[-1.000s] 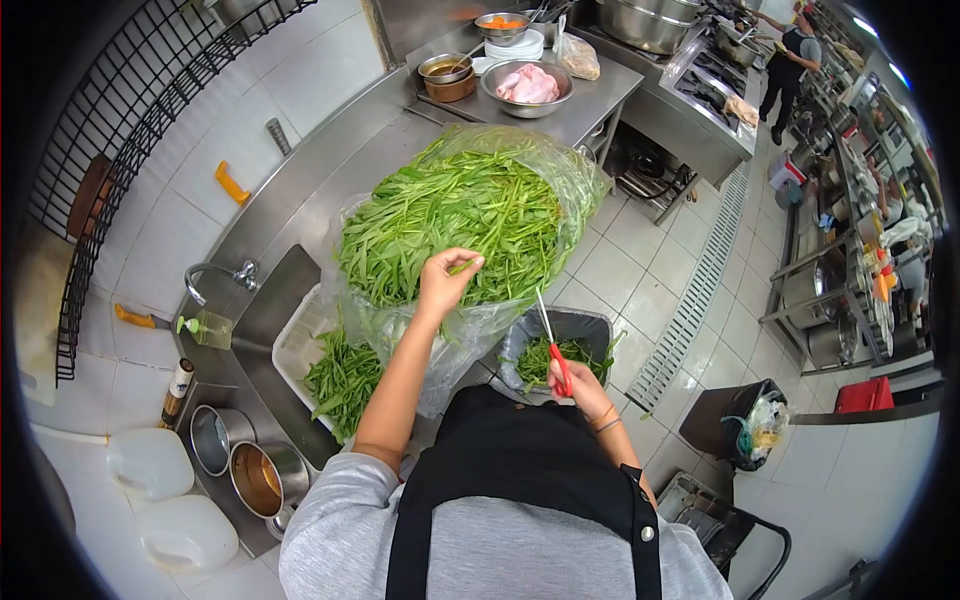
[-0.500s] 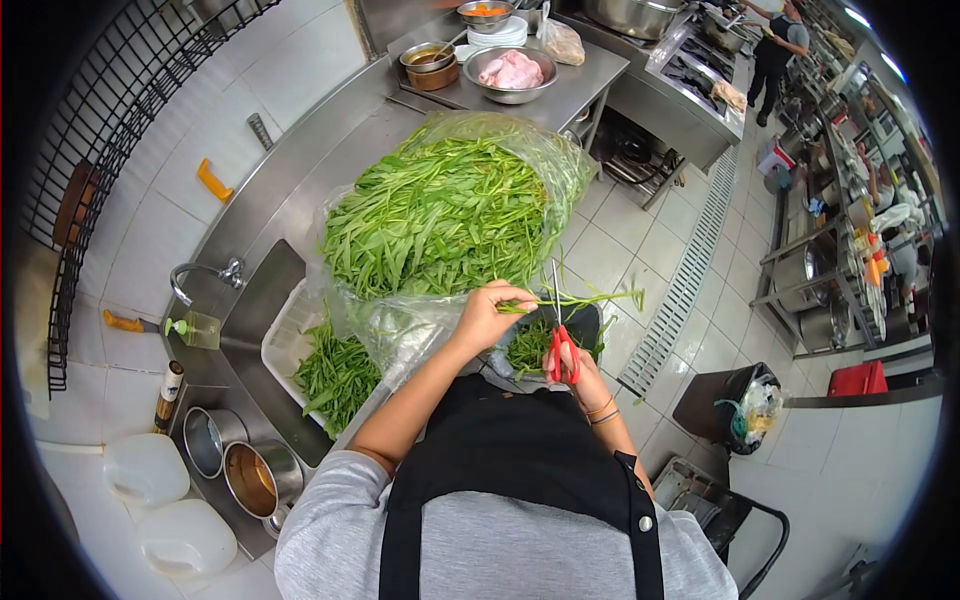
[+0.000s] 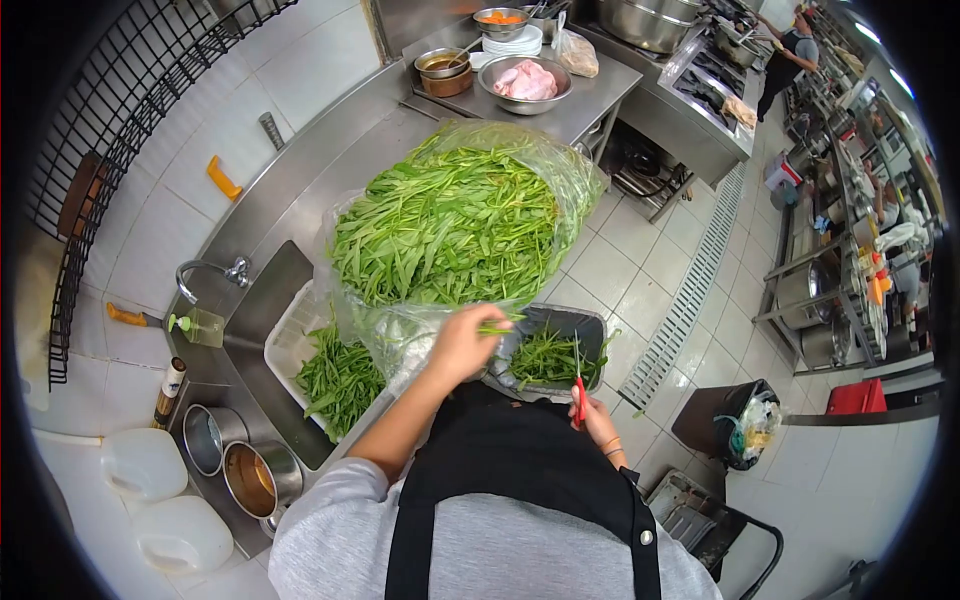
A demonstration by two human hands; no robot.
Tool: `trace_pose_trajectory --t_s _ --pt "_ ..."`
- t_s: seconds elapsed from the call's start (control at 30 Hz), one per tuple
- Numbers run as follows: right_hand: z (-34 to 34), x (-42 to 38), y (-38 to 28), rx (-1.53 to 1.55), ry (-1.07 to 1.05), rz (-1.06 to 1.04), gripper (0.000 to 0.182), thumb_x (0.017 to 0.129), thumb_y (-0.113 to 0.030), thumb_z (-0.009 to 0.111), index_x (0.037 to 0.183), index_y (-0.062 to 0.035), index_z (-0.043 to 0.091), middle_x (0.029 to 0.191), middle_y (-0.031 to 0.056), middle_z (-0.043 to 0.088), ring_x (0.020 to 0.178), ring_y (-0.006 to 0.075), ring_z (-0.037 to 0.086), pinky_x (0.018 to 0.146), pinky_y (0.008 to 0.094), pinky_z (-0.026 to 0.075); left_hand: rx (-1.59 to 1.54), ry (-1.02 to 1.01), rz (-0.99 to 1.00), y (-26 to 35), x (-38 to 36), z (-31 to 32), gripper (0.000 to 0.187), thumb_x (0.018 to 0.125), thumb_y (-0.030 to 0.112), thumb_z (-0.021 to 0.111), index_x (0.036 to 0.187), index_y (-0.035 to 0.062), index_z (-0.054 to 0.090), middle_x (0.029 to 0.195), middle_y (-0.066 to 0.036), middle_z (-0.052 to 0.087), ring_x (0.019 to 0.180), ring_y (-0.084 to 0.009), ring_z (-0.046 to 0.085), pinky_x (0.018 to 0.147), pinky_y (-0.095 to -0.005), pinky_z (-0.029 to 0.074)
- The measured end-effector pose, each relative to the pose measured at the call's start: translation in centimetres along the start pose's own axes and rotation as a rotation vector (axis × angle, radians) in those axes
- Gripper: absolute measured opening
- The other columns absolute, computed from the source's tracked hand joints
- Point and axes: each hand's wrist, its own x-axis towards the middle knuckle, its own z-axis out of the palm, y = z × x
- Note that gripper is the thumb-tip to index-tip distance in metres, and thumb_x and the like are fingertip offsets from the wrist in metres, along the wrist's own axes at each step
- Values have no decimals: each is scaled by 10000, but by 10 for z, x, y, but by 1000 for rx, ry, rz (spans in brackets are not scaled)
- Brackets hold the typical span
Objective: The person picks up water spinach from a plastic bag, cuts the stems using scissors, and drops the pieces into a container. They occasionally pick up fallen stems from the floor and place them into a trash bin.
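Note:
My left hand (image 3: 463,345) is closed on a short bunch of leafy green stems (image 3: 495,327), just in front of the clear plastic bag (image 3: 385,325). A large heap of leafy greens (image 3: 450,220) fills that bag. In my right hand (image 3: 598,420) are red-handled scissors (image 3: 579,393), their blades pointing away from me and looking nearly closed. Beneath the hands stands a dark grey bin (image 3: 592,322) with cut stems (image 3: 548,357) in it. To the left, more greens (image 3: 340,380) lie in a white basket (image 3: 283,345) in the sink.
A faucet (image 3: 215,272) rises behind the sink (image 3: 262,310). Metal pots (image 3: 262,478) stand at lower left. A bowl of raw meat (image 3: 525,80) sits on the back counter. A trash bin (image 3: 705,415) is at right. Another person (image 3: 788,60) stands by the stove far off.
My left hand has moved left and toward me with the stems, away from the scissors. My right hand has lowered the scissors toward me, and the long stem ends no longer show across the blades.

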Motion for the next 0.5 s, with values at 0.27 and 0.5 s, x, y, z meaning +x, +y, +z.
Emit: trace_pose_trajectory --t_s 0.27,0.5 --pt "-6 11 3 -30 128 83 592 759 -625 567 664 -40 544 566 16 501 455 101 509 439 210 433 736 533 -610 -98 -101 -125 304 772 297 647 959 64 588 1008 -159 554 942 -333 558 793 -361 445" --pt "12 31 -24 -160 83 1 550 756 -588 605 625 -60 524 541 6 486 433 93 476 423 211 401 335 605 -225 -114 -15 -133 247 764 232 666 929 49 648 893 -137 639 781 -301 623 704 -365 484"
